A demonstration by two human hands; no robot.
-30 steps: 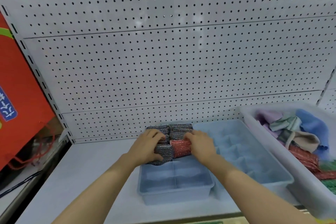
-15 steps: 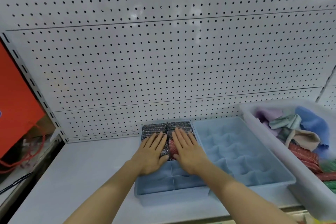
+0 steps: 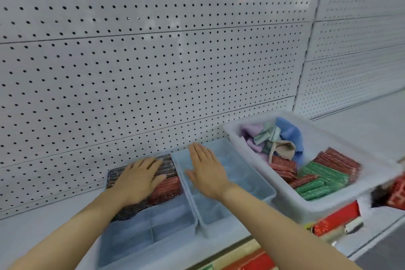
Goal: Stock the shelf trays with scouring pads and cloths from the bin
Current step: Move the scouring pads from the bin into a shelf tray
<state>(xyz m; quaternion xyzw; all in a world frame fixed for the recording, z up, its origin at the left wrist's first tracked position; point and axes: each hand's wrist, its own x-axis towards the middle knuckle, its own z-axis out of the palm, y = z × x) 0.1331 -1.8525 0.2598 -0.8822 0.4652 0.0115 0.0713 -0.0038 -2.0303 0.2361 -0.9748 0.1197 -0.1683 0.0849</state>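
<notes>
My left hand (image 3: 137, 178) lies flat, fingers straight, on the scouring pads (image 3: 167, 170) packed into the far compartments of the left tray (image 3: 144, 245): dark silvery ones at the back, a red one (image 3: 167, 188) just beside my fingers. The near compartments of that tray have nothing in them. My right hand (image 3: 207, 171) is flat and relaxed too, holding nothing, and hovers over the right tray (image 3: 266, 193), whose divided cells show no stock yet.

The clear bin (image 3: 328, 206) sits to the right of both trays, touching or nearly touching the right one. It holds loose cloths (image 3: 274, 138) at its far end, in lilac, blue, green and beige, and red and green scouring pads (image 3: 320, 182) stacked toward the near end.

I judge this to be the end of settling one batch: the left hand presses the pads level while the right is free for the next fetch. The task is early, with only part of one tray filled. Next, my right hand needs to go on rightward over the bin's rim and close on a handful of pads or a cloth. The pads are springy, so I would grip a stack firmly from both sides to stop it fanning apart.
</notes>
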